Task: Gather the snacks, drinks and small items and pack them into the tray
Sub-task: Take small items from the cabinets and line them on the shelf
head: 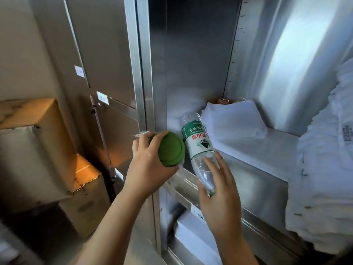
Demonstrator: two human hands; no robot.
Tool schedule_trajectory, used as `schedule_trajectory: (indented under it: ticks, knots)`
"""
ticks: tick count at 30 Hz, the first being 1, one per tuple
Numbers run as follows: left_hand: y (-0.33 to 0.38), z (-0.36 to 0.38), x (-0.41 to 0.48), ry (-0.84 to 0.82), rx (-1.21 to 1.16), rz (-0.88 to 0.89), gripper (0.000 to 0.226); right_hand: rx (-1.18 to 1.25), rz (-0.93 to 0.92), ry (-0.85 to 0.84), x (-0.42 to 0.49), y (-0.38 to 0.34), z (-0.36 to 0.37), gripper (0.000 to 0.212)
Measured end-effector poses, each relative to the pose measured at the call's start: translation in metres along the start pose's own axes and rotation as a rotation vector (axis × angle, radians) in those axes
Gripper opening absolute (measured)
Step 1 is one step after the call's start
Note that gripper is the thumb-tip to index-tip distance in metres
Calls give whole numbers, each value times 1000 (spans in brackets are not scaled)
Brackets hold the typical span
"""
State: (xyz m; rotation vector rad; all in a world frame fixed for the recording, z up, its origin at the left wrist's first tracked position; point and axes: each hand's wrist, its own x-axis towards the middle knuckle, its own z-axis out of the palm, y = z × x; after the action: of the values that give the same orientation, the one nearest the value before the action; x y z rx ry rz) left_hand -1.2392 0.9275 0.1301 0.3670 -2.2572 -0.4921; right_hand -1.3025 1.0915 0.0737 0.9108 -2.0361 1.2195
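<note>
Gathering step; tray not in view. Cabinet shelf [282, 144]: folded white stack [235, 123] toward back. Water bottle [196, 142] tilted at shelf's front-left edge, clear, green-white label, green cap toward me. My right hand [219, 197] grasps its neck end; left hand [147, 169] clutches green round item [172, 150]. Next, I judge: lift bottle clear, carry both to tray.
</note>
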Motion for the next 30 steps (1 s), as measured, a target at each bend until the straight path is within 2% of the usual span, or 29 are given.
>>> schedule_trajectory:
  ticks: [5, 9, 15, 23, 30]
  knots:
    - [-52, -79, -59, 59, 105, -109, 81, 79, -106, -19, -39, -74, 34, 53]
    - [-97, -160, -129, 113, 154, -233, 80, 179, -143, -112, -86, -157, 70, 54]
    - [-155, -309, -259, 218, 339, -464, 78, 468, -249, -231, -174, -305, 127, 48]
    - [-169, -492, -405, 444, 602, -697, 78, 846, -369, -394, -284, -502, 167, 58]
    - [-177, -565, -464, 594, 723, -849, 83, 1056, -465, -532, -326, -600, 181, 50]
